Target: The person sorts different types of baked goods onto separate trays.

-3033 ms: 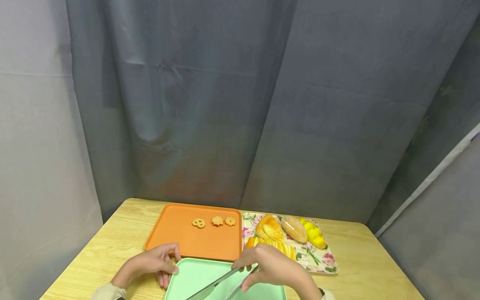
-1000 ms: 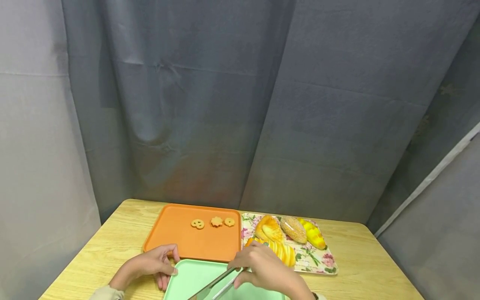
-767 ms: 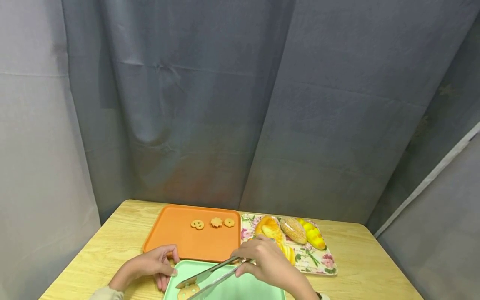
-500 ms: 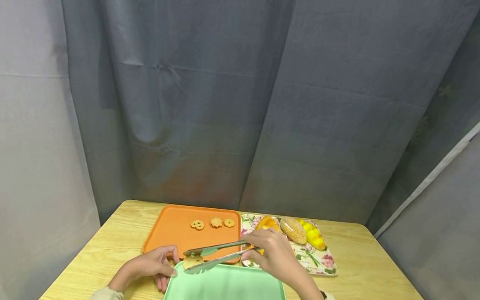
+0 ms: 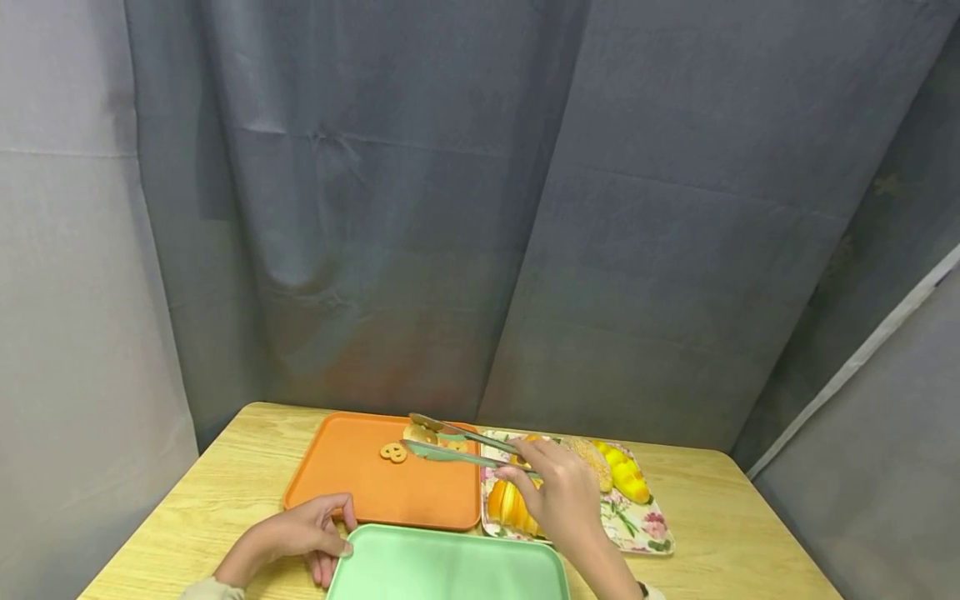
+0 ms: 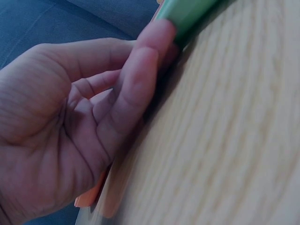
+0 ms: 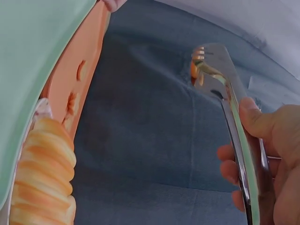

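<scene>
My right hand (image 5: 558, 492) grips a pair of metal tongs (image 5: 465, 456). Between the tong tips is a round cookie (image 5: 420, 434), held up over the back of the orange tray (image 5: 352, 475). In the right wrist view the tongs and the cookie (image 7: 194, 70) stand out against the curtain. A pretzel-shaped cookie (image 5: 393, 452) lies on the orange tray; another cookie (image 5: 456, 447) shows partly behind the tongs. My left hand (image 5: 303, 537) pinches the left corner of the light green tray (image 5: 450, 567), thumb and fingers at its rim.
A floral tray (image 5: 652, 533) at right holds a ridged bread roll (image 5: 510, 504), a seeded bun (image 5: 597, 467), a yellow braided bread (image 5: 628, 477) and another bread mostly hidden by my right hand. A grey curtain (image 5: 375, 208) rises behind the wooden table (image 5: 712, 517).
My right hand has carried the cookie in the tongs from the green tray up and away, over the back of the orange tray. My left hand has stayed at the green tray's corner.
</scene>
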A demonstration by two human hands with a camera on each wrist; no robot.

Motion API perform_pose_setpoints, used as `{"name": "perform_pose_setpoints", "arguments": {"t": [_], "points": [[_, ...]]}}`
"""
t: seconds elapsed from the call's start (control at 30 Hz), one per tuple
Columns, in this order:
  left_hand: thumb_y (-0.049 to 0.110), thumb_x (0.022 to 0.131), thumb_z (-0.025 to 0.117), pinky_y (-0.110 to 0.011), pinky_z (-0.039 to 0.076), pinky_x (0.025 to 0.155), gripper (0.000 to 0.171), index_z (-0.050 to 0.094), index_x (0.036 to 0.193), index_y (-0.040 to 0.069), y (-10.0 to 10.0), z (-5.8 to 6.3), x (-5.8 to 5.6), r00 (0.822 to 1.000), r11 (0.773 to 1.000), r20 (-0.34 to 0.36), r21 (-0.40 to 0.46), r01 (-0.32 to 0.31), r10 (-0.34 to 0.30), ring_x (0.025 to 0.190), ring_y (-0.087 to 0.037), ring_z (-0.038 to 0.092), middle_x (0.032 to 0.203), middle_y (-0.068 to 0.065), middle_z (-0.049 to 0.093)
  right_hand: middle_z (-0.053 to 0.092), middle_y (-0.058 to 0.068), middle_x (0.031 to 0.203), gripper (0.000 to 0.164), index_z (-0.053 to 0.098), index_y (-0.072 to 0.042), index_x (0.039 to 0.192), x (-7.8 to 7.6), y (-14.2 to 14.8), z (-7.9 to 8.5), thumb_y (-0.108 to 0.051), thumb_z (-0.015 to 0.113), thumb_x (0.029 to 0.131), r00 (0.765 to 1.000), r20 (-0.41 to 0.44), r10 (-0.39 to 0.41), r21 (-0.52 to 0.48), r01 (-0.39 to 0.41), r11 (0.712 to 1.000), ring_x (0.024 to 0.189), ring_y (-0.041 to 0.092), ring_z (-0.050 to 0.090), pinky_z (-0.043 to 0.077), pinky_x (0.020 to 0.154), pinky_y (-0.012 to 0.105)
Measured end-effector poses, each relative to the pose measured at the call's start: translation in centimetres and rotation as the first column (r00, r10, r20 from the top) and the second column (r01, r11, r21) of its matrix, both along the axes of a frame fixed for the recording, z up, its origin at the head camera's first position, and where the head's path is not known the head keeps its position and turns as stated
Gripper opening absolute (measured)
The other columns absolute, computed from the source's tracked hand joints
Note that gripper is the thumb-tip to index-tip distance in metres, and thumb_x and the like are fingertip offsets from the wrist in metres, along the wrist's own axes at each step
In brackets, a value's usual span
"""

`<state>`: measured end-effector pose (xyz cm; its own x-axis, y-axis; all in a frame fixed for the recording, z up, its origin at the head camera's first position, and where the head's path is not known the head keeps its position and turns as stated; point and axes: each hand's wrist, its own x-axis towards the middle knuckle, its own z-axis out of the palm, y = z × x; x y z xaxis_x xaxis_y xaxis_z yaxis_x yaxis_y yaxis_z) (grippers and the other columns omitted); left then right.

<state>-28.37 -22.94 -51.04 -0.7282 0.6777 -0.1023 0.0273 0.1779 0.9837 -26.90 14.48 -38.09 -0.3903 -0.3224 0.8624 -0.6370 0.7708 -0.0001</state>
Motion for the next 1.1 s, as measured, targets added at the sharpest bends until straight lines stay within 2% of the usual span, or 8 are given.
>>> {"name": "perform_pose_setpoints", "arguments": {"t": [0.27,0.5,0.63,0.73,0.87,0.97,1.1], "points": [[0.009,0.089,0.061,-0.028,0.054,0.047,0.031,0.04,0.107,-0.006,-0.1,-0.1,-0.1,1.0,1.0,0.002,0.005,0.01,-0.01,0.051,-0.016,0.065,0.061,-0.008,0.067,0.07,-0.005,0.077,0.037,0.075,-0.018,0.09,-1.1,0.5,-1.3,-0.048,0.075,0.067,0.994,-0.003,-0.11,0.004,0.11,0.994,0.054,0.013,0.059,0.034,0.041,0.015],[0.009,0.089,0.062,-0.027,0.053,0.047,0.031,0.04,0.106,-0.006,0.0,-0.1,0.0,1.0,1.0,0.002,0.007,-0.003,0.003,0.052,-0.017,0.065,0.062,-0.01,0.067,0.068,-0.007,0.074,0.04,0.075,-0.021,0.092,-2.4,0.7,-2.8,-0.05,0.077,0.066,0.976,0.082,-0.2,0.056,0.196,0.979,0.044,0.005,0.041,0.016,0.038,0.014],[0.009,0.089,0.061,-0.027,0.054,0.047,0.033,0.04,0.106,-0.008,-0.1,0.0,0.0,1.0,1.0,0.0,0.005,0.002,-0.002,0.052,-0.016,0.065,0.062,-0.009,0.066,0.068,-0.006,0.071,0.039,0.076,-0.022,0.091,-3.3,0.7,-3.6,-0.052,0.076,0.065,0.965,0.134,-0.227,0.07,0.219,0.973,0.042,0.002,0.039,0.015,0.036,0.015],[0.009,0.09,0.06,-0.027,0.054,0.047,0.033,0.039,0.107,-0.009,-0.2,0.0,-0.1,1.0,1.0,-0.006,0.001,0.007,-0.007,0.052,-0.016,0.064,0.062,-0.008,0.066,0.069,-0.005,0.071,0.037,0.076,-0.022,0.089,-3.7,0.8,-4.1,-0.051,0.076,0.065,0.952,0.204,-0.229,0.068,0.219,0.973,0.043,0.002,0.039,0.016,0.035,0.016],[0.008,0.09,0.06,-0.028,0.054,0.047,0.033,0.038,0.108,-0.008,-0.2,0.0,-0.2,1.0,1.0,-0.007,-0.004,0.005,-0.005,0.052,-0.017,0.065,0.062,-0.009,0.066,0.067,-0.005,0.067,0.035,0.076,-0.022,0.09,-3.9,0.8,-4.6,-0.047,0.078,0.065,0.925,0.297,-0.237,0.067,0.227,0.972,0.042,0.002,0.027,0.016,0.035,0.018],[0.008,0.09,0.06,-0.029,0.054,0.047,0.032,0.038,0.107,-0.008,-0.2,-0.1,-0.2,1.0,1.0,-0.007,-0.004,0.003,-0.003,0.052,-0.018,0.065,0.062,-0.009,0.066,0.06,-0.008,0.059,0.036,0.076,-0.021,0.091,-4.0,1.0,-4.9,-0.047,0.077,0.065,0.909,0.332,-0.253,0.089,0.237,0.967,0.042,0.003,0.017,0.014,0.036,0.018],[0.009,0.09,0.06,-0.03,0.054,0.048,0.033,0.038,0.107,-0.009,-0.1,-0.1,-0.1,1.0,1.0,-0.001,-0.002,0.009,-0.009,0.052,-0.017,0.065,0.062,-0.009,0.067,0.051,-0.01,0.053,0.038,0.076,-0.022,0.093,-4.0,1.0,-5.3,-0.049,0.074,0.066,0.888,0.374,-0.267,0.122,0.238,0.963,0.043,0.002,0.016,0.015,0.037,0.018]]}}
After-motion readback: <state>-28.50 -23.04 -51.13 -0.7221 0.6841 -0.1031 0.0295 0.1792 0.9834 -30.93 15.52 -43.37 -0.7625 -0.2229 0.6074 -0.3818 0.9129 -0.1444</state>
